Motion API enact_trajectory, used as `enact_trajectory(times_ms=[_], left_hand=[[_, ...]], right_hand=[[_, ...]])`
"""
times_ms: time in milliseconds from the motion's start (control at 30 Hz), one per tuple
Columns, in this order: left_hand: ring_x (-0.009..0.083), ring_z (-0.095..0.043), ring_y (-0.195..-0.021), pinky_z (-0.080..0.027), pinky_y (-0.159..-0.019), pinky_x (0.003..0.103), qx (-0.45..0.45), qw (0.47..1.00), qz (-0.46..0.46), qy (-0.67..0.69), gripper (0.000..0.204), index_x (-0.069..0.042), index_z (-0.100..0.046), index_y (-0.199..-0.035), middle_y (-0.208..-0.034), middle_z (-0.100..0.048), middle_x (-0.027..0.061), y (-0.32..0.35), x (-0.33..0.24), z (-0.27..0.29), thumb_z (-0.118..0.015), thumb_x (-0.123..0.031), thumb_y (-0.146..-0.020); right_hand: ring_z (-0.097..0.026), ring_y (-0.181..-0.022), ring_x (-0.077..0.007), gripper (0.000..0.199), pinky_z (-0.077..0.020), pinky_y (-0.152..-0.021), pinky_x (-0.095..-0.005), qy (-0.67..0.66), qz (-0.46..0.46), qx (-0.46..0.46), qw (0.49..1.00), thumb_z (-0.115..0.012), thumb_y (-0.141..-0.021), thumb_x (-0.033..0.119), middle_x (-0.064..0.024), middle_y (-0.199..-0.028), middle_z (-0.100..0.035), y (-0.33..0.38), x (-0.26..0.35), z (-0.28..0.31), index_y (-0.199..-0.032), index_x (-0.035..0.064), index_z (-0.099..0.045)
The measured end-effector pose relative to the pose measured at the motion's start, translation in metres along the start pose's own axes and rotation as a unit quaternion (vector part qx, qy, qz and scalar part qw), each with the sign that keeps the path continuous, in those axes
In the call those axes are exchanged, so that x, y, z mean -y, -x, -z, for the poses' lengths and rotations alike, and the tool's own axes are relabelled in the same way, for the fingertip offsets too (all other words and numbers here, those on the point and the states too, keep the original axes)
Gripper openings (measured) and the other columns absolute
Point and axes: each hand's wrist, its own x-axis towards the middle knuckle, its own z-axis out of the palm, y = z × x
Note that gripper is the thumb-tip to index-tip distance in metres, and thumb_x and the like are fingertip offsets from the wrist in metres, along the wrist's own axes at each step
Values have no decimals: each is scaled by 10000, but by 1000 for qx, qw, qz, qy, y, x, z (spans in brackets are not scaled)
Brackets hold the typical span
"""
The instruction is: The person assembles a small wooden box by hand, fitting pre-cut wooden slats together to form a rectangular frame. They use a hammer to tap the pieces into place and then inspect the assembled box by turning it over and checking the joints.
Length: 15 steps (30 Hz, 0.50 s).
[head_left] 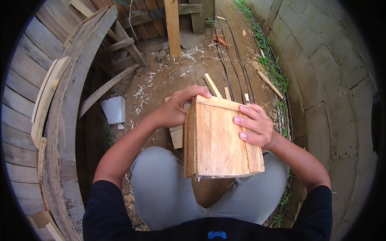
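A wooden box (pixel 221 136) made of pale boards is held up in front of my knees, one broad face turned toward me. My left hand (pixel 181 105) grips its upper left corner, the thumb lying along the top edge. On the upper right side, my right hand (pixel 257 126) is closed round the edge with several fingers spread over the front face. Behind the box, wood offcuts (pixel 176 136) lie on the ground, partly hidden by it. The box's inside and back do not show.
Weathered boards and a long thick plank (pixel 66 120) stand along the left. A white block (pixel 113 110) rests on the dirt. Black cables (pixel 233 52) run along the ground near a concrete wall (pixel 321 88) on the right. A wooden post (pixel 172 28) stands ahead.
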Motion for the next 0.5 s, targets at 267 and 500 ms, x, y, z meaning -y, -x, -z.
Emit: enact_trajectory(times_ms=[267,500], left_hand=[[217,-674,-1018,-545,-840,360,-12,999,17,-28,556,-157,-566,-1257,-1125,-680,69,19,1,8,-828,-66,-775],[247,-712,-958,-563,-824,352,-46,995,51,-66,516,-148,-579,-1212,-1065,-703,91,66,-13,16,-811,-15,-771]], right_hand=[[-655,-1136,-348,317,-496,-966,-511,10,26,11,1000,-718,-880,201,-78,-1227,-694,1,-4,-24,-1153,236,-562],[-643,-1146,-322,340,-494,-957,-487,-29,50,6,998,-730,-875,209,-24,-1252,-681,-17,7,-52,-1169,270,-571]])
